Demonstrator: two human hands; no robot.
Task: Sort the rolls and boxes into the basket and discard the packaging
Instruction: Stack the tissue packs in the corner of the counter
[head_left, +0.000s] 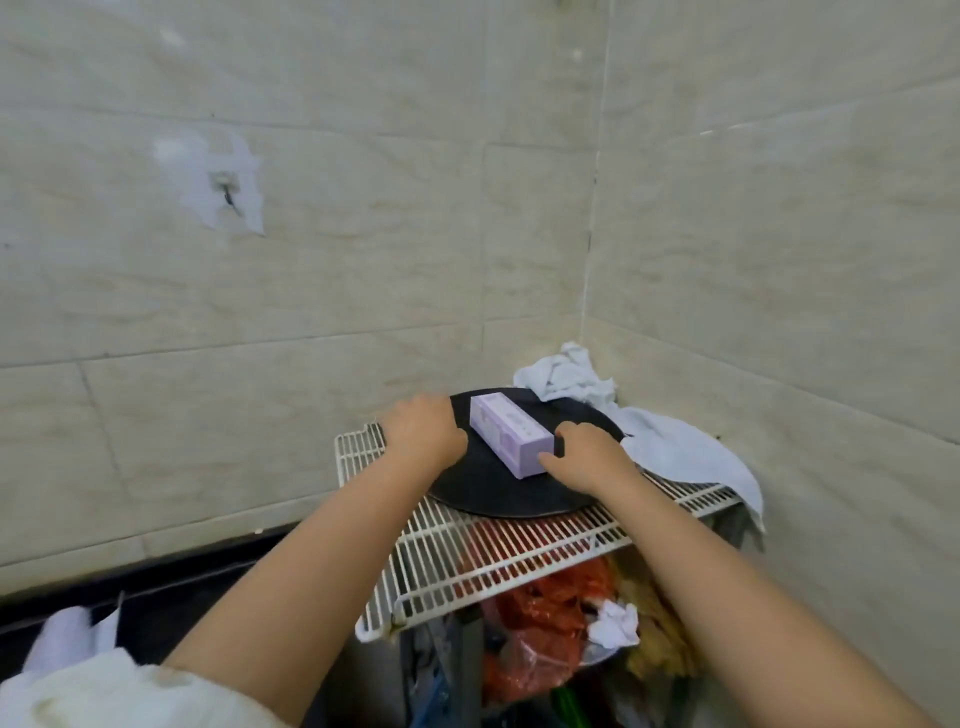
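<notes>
1. A lilac box (510, 434) is lying flat on a dark round tray (498, 493), near the tray's centre, its long axis running from the far-left rim toward the near-right rim.
2. The tray is sitting on a white wire rack (498, 551), toward the rack's far-right corner and against the tiled walls. A pale cloth (670, 447) is draping over the rack's right edge and touching the tray's far rim.
3. The left hand (423, 428) is resting knuckles-up at the tray's left rim, fingers curled downward. Whether it is gripping the rim or only pressing on it cannot be told.
4. The right hand (587, 457) is lying at the tray's right rim, thumb extending toward the box's near end and appearing to touch it. It is not closing around the box; whether its fingers are hooking the rim is hidden.
5. Both forearms are reaching forward and slightly inward, wrists low over the rack.
6. Judgement: the step in hand is probably lifting the tray or taking the box.
7. Advice: if lifting, keep the tray level, since the unrestrained box may slide, and free the cloth first.
8. No basket is in view; a waste bin (561, 639) full of litter is standing under the rack's near edge.
</notes>
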